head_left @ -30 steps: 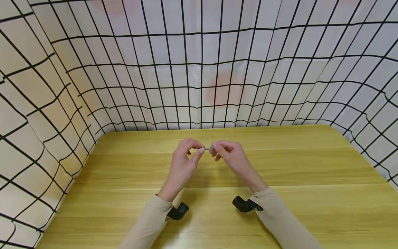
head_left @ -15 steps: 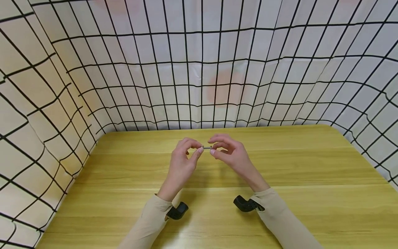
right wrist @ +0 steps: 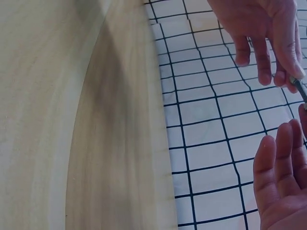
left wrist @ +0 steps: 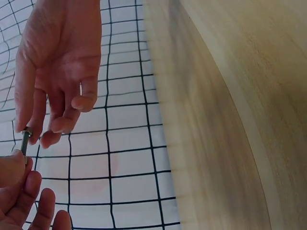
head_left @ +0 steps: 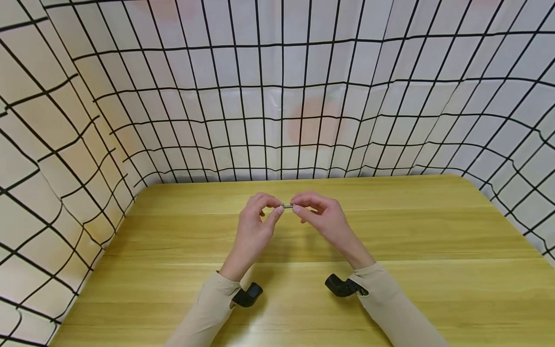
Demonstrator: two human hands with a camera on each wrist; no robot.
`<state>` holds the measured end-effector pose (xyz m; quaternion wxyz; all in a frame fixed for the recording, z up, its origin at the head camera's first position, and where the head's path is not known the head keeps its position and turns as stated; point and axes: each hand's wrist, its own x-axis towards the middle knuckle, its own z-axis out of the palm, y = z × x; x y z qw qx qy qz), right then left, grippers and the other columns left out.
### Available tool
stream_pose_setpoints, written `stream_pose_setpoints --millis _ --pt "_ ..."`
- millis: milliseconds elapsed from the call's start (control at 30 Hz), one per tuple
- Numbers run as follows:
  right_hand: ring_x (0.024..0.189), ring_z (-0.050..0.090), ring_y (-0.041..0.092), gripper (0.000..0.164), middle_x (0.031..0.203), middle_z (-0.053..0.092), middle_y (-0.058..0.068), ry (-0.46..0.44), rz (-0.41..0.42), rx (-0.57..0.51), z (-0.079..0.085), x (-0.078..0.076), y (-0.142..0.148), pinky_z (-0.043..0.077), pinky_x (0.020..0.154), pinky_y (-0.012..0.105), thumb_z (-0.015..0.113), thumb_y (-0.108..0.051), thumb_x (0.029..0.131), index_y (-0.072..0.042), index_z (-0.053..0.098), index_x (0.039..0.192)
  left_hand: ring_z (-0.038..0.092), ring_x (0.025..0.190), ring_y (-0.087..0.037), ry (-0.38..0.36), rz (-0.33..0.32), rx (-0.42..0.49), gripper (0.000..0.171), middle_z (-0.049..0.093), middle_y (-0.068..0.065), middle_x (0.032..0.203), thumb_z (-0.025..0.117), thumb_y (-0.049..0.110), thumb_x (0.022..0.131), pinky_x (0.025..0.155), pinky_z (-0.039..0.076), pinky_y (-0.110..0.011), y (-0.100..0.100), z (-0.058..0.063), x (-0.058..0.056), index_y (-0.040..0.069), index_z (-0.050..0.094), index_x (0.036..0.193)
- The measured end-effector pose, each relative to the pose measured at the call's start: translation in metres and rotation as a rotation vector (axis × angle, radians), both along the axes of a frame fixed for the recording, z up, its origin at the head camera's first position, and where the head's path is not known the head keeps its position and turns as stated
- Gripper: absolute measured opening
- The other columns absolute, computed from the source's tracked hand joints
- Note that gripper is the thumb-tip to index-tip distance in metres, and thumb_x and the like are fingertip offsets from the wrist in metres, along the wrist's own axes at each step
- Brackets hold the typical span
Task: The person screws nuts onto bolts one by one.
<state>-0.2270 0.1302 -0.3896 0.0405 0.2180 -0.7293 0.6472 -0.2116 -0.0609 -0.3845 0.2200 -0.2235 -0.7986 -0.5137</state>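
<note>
Pinching one end of a small metal bolt (head_left: 288,206) between thumb and index finger, the left hand (head_left: 255,227) held it crosswise, above the wooden table (head_left: 173,241) and between both hands. The right hand (head_left: 326,220) pinched the opposite end by thumb and fingertip, where a wider piece (left wrist: 27,130) showed; head or nut, could not tell. Good handling, in the observer's judgement, called for a steady left pinch, light right fingertips, and both grips aligned with the bolt.
</note>
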Motion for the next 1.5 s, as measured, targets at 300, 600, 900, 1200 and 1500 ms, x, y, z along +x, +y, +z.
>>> stream_pose_setpoints --millis 300,600,900,1200,1500 --pt "0.089 0.060 0.018 0.018 0.103 0.064 0.020 0.011 -0.041 0.047 0.024 0.016 -0.007 0.054 0.072 0.037 0.058 -0.005 0.099 0.007 0.070 0.093 0.053 0.094 -0.016 -0.008 -0.031 0.002 0.001 0.061 0.003 0.097 0.069 0.006 0.092 0.076 0.042 -0.048 0.003 0.001 0.002 0.008 0.069 0.092" --pt "0.084 0.057 0.028 0.035 0.087 0.061 0.017 -0.006 -0.046 0.046 0.003 0.001 0.000 0.052 0.072 0.037 0.051 -0.019 0.105 0.007 0.063 0.084 0.054 0.094 -0.020 -0.013 -0.026 0.010 0.003 0.062 0.003 0.097 0.067 0.010 0.094 0.075 0.041 -0.046 0.001 0.001 0.001 0.007 0.069 0.095" --pt "0.093 0.062 0.028 0.021 0.114 0.063 0.009 0.036 -0.027 0.057 0.003 -0.001 0.004 0.054 0.070 0.035 0.063 -0.014 0.098 -0.006 0.065 0.116 0.051 0.093 -0.012 -0.022 -0.009 -0.001 0.005 0.061 0.005 0.096 0.067 0.013 0.094 0.075 0.039 -0.037 -0.001 0.000 -0.001 0.009 0.069 0.094" --pt "0.098 0.060 0.028 0.024 0.121 0.058 0.011 0.067 0.012 0.039 0.007 0.002 0.002 0.054 0.077 0.035 0.069 -0.001 0.091 -0.005 0.065 0.114 0.051 0.094 -0.014 -0.029 -0.012 0.015 0.005 0.062 0.003 0.096 0.067 0.012 0.095 0.076 0.041 -0.049 -0.002 -0.001 -0.002 0.008 0.069 0.094" --pt "0.092 0.058 0.027 0.013 0.110 0.061 0.011 0.016 -0.009 0.016 0.027 0.017 -0.005 0.052 0.073 0.030 0.066 0.000 0.093 0.002 0.065 0.106 0.053 0.097 -0.025 -0.037 -0.018 0.029 0.003 0.062 0.002 0.096 0.068 0.010 0.094 0.076 0.041 -0.049 -0.001 0.000 -0.002 0.007 0.069 0.095"
